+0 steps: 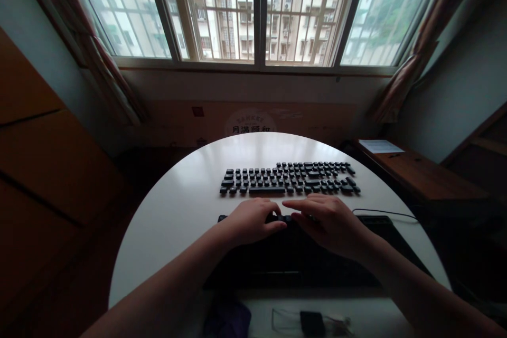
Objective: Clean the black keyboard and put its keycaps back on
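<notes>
Here, blocky black keycaps (313,175) beyond curved fingers (304,204), glossy tabletop (178,206).

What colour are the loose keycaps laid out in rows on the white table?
Black; the keycaps show best in the head view.

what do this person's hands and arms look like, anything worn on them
The left hand and right hand are ungloved. Left forearm and right forearm show no sleeves, watch or bracelet. It is too dim to make out finer details.
</notes>
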A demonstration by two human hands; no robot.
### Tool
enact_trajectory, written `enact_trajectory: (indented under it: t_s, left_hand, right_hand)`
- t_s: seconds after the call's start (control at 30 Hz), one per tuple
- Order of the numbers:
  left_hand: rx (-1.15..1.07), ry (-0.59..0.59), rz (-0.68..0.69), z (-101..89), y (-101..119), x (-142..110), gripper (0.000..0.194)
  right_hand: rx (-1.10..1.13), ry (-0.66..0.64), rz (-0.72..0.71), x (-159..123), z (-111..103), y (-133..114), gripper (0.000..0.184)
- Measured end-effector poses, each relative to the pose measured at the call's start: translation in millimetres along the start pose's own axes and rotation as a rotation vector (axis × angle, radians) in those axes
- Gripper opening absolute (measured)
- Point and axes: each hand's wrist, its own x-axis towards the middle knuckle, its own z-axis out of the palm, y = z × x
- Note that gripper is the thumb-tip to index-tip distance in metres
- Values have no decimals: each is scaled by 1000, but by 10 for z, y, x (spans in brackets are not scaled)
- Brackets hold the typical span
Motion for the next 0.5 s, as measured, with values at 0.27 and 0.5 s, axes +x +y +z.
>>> enact_trajectory:
  t_s: [0.27, 0.5]
  left_hand:
    - [-29, -13, -6, 42, -70, 38, 38]
    - [46, -17, 3, 23, -39, 11, 34]
  right_hand:
    - [-60, 44, 1, 4, 81, -9, 30]
    - [-309, -31, 118, 372, -15, 179, 21]
